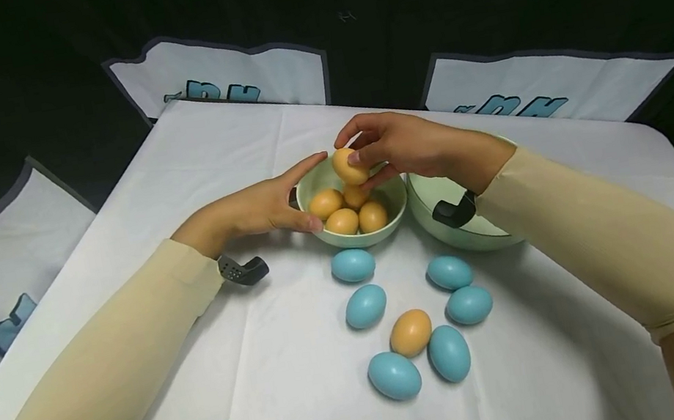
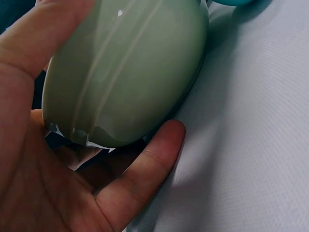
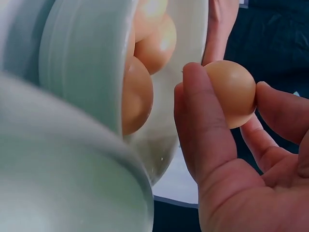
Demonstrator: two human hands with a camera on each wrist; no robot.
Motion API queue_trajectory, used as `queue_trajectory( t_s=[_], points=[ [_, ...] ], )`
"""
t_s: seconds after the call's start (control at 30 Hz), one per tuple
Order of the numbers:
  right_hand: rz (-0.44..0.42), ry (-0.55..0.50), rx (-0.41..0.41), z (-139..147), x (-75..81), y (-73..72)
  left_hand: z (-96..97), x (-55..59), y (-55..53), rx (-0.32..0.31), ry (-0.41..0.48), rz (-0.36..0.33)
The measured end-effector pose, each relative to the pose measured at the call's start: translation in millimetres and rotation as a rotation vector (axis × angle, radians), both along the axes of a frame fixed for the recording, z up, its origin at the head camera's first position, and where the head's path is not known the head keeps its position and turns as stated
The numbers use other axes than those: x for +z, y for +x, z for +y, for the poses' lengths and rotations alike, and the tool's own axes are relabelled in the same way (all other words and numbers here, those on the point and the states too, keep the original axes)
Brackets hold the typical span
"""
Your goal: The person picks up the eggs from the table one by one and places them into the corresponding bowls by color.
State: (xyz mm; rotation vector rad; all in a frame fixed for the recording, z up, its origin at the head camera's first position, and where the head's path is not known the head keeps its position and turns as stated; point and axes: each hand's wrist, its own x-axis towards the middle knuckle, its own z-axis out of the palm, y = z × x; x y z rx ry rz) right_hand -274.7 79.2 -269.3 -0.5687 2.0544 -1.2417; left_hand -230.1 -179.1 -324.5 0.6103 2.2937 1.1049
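White cloth (image 1: pixel 301 394), dark curtain (image 1: pixel 369 4) behind. Right hand (image 1: pixel 411 143) pinches an orange egg (image 1: pixel 346 169) just above the bowl (image 1: pixel 375 238); left hand (image 1: pixel 265 205), spread wide, touches its side. Looks like placing; next move calls for lowering, gentle release.

Two bowls (image 1: pixel 358 240) behind loose eggs (image 1: pixel 410 334)
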Motion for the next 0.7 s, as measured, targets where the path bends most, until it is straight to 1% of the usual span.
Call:
queue_trajectory(
  t_s=[0.23, 0.33, 0.37, 0.5, 0.57, 0.6, 0.7],
  points=[
    [0.027, 0.008, 0.021, -7.2, -1.3, 0.6, 0.7, -0.9, -1.8, -0.005, 0.009, -0.008],
    [0.066, 0.053, 0.022, -10.6, -1.3, 2.3, 0.6, -1.7, -2.6, -0.004, -0.006, -0.003],
    [0.083, 0.078, 0.021, -12.1, 0.9, 5.2, -0.1, -4.4, -4.8, -0.004, -0.011, 0.003],
    [0.171, 0.170, 0.035, -15.7, -1.7, 7.1, -0.6, -3.1, -3.7, 0.000, -0.047, 0.016],
    [0.225, 0.217, 0.048, -17.1, -3.4, 8.1, -0.4, -1.7, -2.9, -0.004, -0.048, 0.017],
    [0.257, 0.236, 0.055, -17.2, -6.5, 6.3, 0.4, 1.3, -0.5, -0.005, -0.048, 0.014],
    [0.343, 0.292, 0.073, -20.1, -7.9, 9.0, 0.7, 1.0, -0.3, -0.013, -0.028, 0.014]
  ],
)
